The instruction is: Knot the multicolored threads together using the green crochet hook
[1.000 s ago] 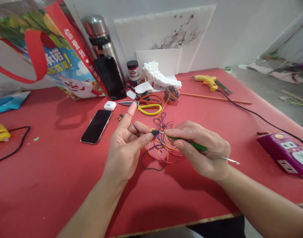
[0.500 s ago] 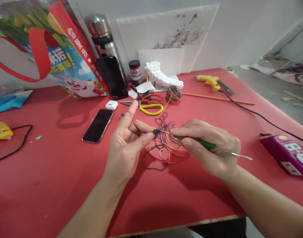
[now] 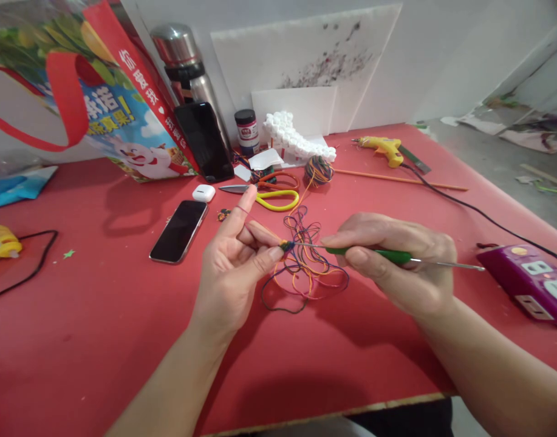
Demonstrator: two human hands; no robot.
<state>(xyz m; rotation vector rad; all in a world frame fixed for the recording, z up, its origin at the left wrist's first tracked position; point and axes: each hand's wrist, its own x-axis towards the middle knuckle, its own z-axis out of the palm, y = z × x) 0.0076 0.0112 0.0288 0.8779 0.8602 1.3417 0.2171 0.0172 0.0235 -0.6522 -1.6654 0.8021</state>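
My left hand pinches a small multicoloured crochet piece between thumb and fingers, its index finger raised with a strand of yarn round it. In my right hand is a crochet hook with a green grip and metal ends, held like a pen. The hook's tip reaches the right side of the crochet piece; whether it sits inside a loop is too small to tell. Loose multicoloured yarn lies tangled on the table beneath both hands, trailing from a yarn ball behind.
Scissors, an earphone case and a phone lie beyond my left hand. A second phone leans by a steel flask. Glue guns lie at both sides. A purple box stands right of my right hand.
My right hand has moved slightly right, drawing the crochet hook away from my left hand and levelling it. My left hand keeps its pinch on the crochet piece.
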